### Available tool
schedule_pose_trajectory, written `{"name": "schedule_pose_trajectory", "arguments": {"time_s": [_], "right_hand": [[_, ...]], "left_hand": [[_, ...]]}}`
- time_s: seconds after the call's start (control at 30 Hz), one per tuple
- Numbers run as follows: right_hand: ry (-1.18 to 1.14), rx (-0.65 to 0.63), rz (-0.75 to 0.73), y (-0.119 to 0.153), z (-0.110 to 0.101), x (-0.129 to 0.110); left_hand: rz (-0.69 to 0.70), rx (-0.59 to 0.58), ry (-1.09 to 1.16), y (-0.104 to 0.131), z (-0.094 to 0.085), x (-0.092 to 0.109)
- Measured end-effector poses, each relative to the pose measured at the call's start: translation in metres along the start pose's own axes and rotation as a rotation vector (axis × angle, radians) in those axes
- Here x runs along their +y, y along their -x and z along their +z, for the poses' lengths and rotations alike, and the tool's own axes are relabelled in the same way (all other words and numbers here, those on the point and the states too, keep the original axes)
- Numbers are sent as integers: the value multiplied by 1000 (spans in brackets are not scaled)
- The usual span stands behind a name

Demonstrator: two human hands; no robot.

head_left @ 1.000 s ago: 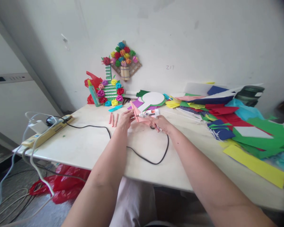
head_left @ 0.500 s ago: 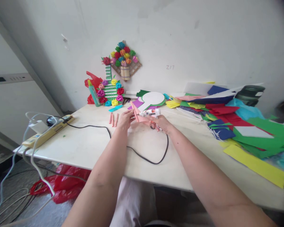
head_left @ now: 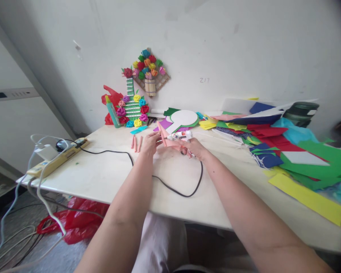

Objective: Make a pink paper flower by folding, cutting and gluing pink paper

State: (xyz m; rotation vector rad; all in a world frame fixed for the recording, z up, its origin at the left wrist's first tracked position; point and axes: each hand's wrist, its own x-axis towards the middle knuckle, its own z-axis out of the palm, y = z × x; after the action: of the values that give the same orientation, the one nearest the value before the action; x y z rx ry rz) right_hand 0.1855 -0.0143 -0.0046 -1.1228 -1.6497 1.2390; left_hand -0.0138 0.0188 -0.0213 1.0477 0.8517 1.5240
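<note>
Glue gun [head_left: 184,135], tip [head_left: 167,138] indistinct against paper [head_left: 162,131].

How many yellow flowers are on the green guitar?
2. One yellow flower is up near the guitar's neck, and another yellow flower is at the bottom. Any tucked behind the guitar would be hidden.

From close by, the head camera looked forward and down over the near edge of the table [head_left: 99,178]. It faced the wall [head_left: 230,57] behind the table.
</note>
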Motion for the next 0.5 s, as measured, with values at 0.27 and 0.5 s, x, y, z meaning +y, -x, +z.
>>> {"name": "schedule_pose_trajectory", "arguments": {"time_s": [0.27,0.5], "right_hand": [[-8,-11,-14,-1,-1,1],[-11,-25,-23,-2,-1,1]], "left_hand": [[1,4,21,-1,-1,-1],[0,7,40,1,-1,2]]}}
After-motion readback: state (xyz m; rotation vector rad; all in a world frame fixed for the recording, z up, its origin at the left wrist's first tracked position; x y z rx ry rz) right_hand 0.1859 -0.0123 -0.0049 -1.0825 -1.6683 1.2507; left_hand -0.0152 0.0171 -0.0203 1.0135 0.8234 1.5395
